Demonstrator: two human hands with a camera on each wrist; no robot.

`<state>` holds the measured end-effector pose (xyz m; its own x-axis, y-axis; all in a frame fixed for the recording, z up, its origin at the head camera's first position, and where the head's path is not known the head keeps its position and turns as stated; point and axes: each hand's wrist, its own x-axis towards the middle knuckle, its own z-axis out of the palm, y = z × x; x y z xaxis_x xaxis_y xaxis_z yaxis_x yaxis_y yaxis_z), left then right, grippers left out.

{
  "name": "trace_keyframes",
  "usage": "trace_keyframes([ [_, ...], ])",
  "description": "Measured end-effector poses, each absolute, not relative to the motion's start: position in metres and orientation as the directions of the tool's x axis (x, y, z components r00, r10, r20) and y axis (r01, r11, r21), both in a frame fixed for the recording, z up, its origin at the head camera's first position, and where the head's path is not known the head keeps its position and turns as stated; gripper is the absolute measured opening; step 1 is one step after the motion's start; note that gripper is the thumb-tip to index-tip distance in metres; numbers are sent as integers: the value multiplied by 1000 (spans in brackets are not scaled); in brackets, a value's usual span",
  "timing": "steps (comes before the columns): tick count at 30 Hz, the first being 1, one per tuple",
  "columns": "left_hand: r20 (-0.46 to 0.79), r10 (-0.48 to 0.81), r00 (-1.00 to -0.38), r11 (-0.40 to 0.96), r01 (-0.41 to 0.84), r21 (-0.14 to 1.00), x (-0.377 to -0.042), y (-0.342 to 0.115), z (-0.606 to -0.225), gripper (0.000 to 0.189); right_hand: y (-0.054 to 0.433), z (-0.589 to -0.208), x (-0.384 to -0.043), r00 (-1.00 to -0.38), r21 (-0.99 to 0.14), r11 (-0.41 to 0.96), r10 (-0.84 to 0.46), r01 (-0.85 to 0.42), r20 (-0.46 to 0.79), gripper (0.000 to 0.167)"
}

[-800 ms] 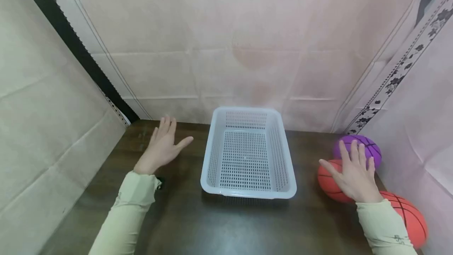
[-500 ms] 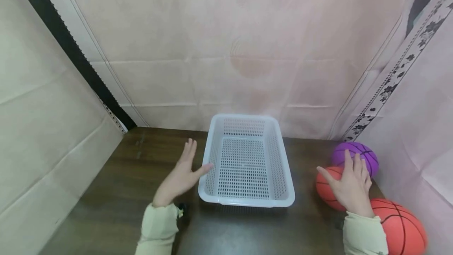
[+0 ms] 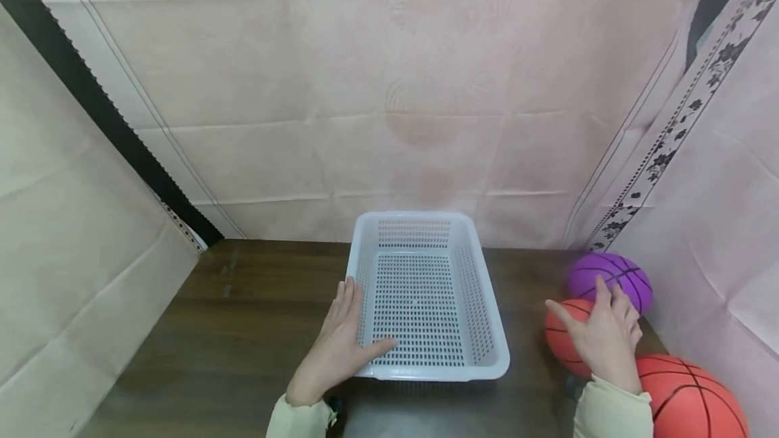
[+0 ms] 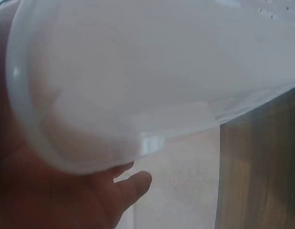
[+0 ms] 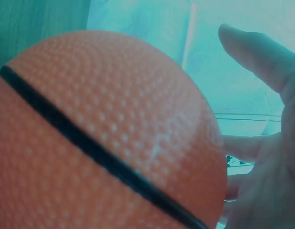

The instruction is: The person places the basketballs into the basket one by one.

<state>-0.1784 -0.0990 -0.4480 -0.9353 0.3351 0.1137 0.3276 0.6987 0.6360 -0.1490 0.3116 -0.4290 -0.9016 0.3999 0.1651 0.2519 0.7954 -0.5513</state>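
A white plastic basket (image 3: 490,289) with a perforated bottom stands on the dark wooden table, near the back wall. My left hand (image 3: 337,347) lies along its left rim, fingers straight and the thumb reaching over the near left corner. The left wrist view shows the basket's smooth wall (image 4: 114,71) close up, with the hand (image 4: 80,205) right at its edge. At the right, my right hand (image 3: 608,340) hovers with spread fingers over a small orange basketball (image 3: 562,340) and in front of a purple ball (image 3: 599,272). The orange ball's pebbled surface (image 5: 114,105) fills much of the right wrist view.
A larger orange ball (image 3: 694,397) sits beside my right sleeve. Pale cloth walls (image 3: 426,86) enclose the table (image 3: 243,330) at the back and both sides.
My left hand has moved right and nearer to me, from the table's back left to the basket's left rim. My right hand has shifted slightly, its fingers bending a little. The view has tilted up.
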Motion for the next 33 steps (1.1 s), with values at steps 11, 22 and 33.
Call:
trace_keyframes([
  [11, 76, 335, -939, 748, 314, 585, -175, -95, -445, 128, 318, -431, -144, -907, -516, 778, 421, 358, 5, 119],
  [22, 5, 344, -939, 739, 273, 616, -180, -101, -439, 146, 321, -429, -145, -901, -434, 797, 422, 419, -96, 137],
  [33, -46, 323, -945, 751, 226, 620, -181, -97, -441, 150, 324, -431, -145, -898, -461, 782, 431, 419, -85, 135],
])
